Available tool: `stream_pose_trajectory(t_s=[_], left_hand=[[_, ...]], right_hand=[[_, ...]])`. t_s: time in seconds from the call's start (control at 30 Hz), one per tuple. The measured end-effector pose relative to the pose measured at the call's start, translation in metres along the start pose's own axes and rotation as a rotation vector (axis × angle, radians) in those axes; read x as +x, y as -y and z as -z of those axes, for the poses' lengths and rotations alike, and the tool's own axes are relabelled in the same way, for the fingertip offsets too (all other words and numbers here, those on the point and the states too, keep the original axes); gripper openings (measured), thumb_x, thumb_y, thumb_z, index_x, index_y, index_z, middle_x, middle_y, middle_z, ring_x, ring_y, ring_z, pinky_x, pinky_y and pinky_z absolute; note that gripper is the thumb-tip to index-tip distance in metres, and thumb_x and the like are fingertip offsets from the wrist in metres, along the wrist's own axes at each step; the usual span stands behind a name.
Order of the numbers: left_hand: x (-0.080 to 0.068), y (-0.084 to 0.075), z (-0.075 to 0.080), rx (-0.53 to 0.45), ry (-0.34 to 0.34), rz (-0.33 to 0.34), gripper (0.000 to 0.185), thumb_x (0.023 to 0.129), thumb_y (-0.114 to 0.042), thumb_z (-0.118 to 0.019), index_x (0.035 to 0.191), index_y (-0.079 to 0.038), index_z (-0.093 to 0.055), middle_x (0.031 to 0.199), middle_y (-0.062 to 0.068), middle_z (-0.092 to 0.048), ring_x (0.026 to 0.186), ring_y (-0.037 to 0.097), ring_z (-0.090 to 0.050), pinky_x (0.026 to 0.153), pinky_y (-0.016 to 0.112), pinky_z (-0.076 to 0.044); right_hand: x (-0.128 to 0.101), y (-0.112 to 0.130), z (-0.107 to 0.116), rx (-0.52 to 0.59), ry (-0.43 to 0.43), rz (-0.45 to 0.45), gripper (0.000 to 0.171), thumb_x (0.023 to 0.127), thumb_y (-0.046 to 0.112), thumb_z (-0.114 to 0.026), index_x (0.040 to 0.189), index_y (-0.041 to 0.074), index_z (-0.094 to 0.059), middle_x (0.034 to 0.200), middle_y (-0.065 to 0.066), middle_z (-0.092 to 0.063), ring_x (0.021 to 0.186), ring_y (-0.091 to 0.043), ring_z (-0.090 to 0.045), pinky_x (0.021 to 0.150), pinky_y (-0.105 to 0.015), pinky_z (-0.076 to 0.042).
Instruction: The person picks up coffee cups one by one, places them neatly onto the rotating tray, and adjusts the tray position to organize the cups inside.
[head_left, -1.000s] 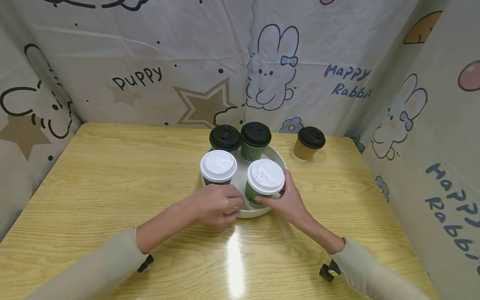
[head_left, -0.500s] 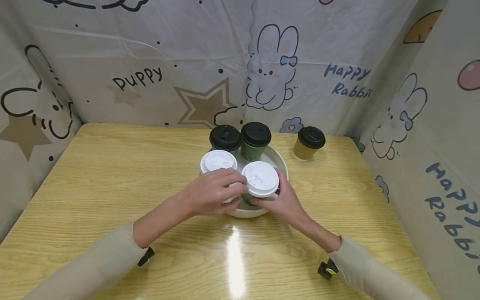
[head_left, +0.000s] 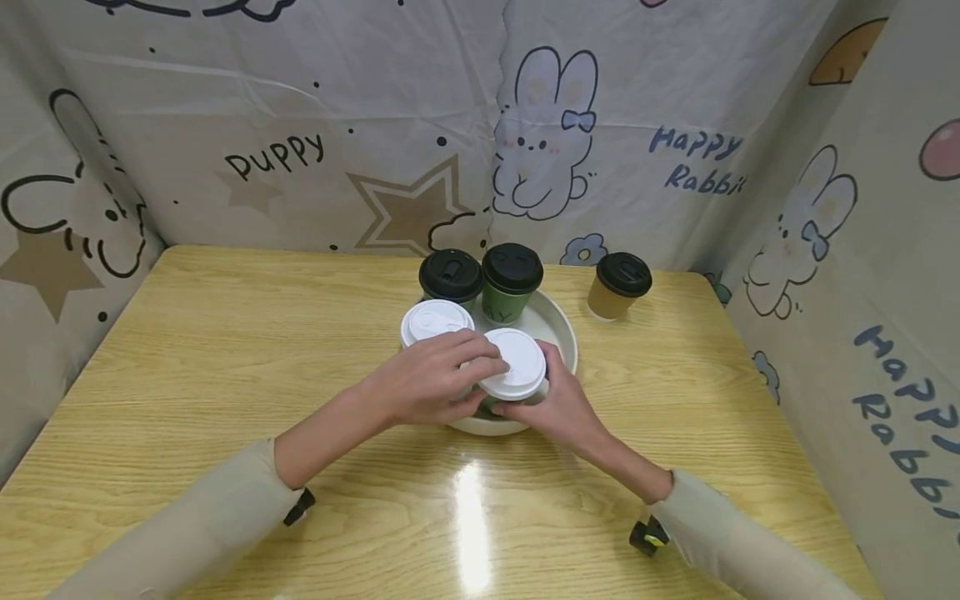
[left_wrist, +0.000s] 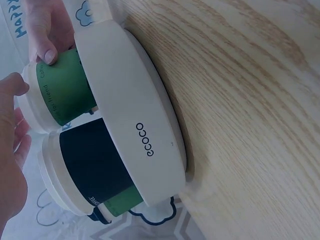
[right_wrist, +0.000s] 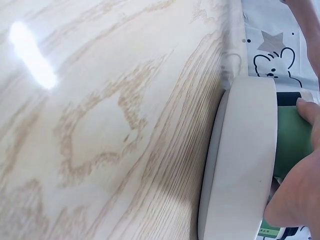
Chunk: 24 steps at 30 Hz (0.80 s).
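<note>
Shifting leftward since the earlier frames, the white-lidded green cup (left_wrist: pixel 67 92) is now sitting inside the tray (left_wrist: pixel 125 105), just beside the white-lidded dark cup (left_wrist: pixel 92 160), its base hidden, while the left hand (head_left: pixel 427 379) is reaching up to its lid (head_left: pixel 519 375). Thumb and fingers of the right hand (head_left: pixel 567 412) are clamping the cup's side; the left fingers are bending slightly apart at the lid, possibly pinching it, but I cannot tell. Doing this well probably means keeping the cup upright, squeezing gently and not nudging its neighbour.
</note>
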<state>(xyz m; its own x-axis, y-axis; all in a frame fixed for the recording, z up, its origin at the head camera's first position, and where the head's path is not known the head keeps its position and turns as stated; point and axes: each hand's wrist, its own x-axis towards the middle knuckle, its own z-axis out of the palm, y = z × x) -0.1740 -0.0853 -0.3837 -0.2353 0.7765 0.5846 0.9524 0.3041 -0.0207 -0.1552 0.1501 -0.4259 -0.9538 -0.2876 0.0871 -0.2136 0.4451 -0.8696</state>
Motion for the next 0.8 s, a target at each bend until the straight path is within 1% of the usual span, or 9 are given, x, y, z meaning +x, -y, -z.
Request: stream_pose_trajectory(t_s=[0.13, 0.3, 0.57, 0.8], left_hand=[[0.0003, 0.0008, -0.0006, -0.016, 0.037, 0.008, 0.037, 0.080, -0.011, -0.074, 0.115, -0.005, -0.063, 0.112, 0.008, -0.065, 0.106, 0.023, -0.060, 0.101, 0.037, -0.047], [-0.0003, 0.0011, -0.0010, -0.021, 0.082, 0.025, 0.035, 0.082, -0.011, -0.073, 0.115, -0.005, -0.064, 0.113, 0.008, -0.065, 0.108, 0.023, -0.060, 0.102, 0.036, -0.046], [0.0016, 0.0005, -0.0010, -0.032, 0.085, 0.024, 0.033, 0.083, -0.011, -0.073, 0.114, -0.006, -0.065, 0.113, 0.008, -0.065, 0.109, 0.023, -0.060, 0.101, 0.035, -0.047], [0.0024, -0.0001, -0.0023, -0.042, 0.102, 0.035, 0.033, 0.084, -0.011, -0.073, 0.115, -0.005, -0.065, 0.114, 0.008, -0.065, 0.109, 0.022, -0.059, 0.101, 0.035, -0.047]], right_hand=[[0.0010, -0.0007, -0.0021, -0.013, 0.004, 0.007, 0.095, 0.069, 0.021, -0.093, 0.145, 0.009, -0.037, 0.141, -0.009, -0.050, 0.125, -0.026, -0.050, 0.105, -0.046, -0.040], [0.0018, -0.0021, -0.0029, -0.027, 0.009, 0.007, 0.095, 0.069, 0.024, -0.093, 0.145, 0.010, -0.036, 0.141, -0.009, -0.050, 0.125, -0.025, -0.050, 0.103, -0.046, -0.041], [0.0010, -0.0008, -0.0012, -0.019, 0.027, -0.005, 0.098, 0.071, 0.027, -0.092, 0.147, 0.011, -0.033, 0.144, -0.009, -0.047, 0.126, -0.026, -0.049, 0.103, -0.047, -0.041], [0.0019, -0.0014, -0.0004, 0.017, 0.037, -0.001, 0.096, 0.071, 0.021, -0.092, 0.146, 0.010, -0.034, 0.143, -0.009, -0.047, 0.127, -0.023, -0.050, 0.105, -0.044, -0.042]])
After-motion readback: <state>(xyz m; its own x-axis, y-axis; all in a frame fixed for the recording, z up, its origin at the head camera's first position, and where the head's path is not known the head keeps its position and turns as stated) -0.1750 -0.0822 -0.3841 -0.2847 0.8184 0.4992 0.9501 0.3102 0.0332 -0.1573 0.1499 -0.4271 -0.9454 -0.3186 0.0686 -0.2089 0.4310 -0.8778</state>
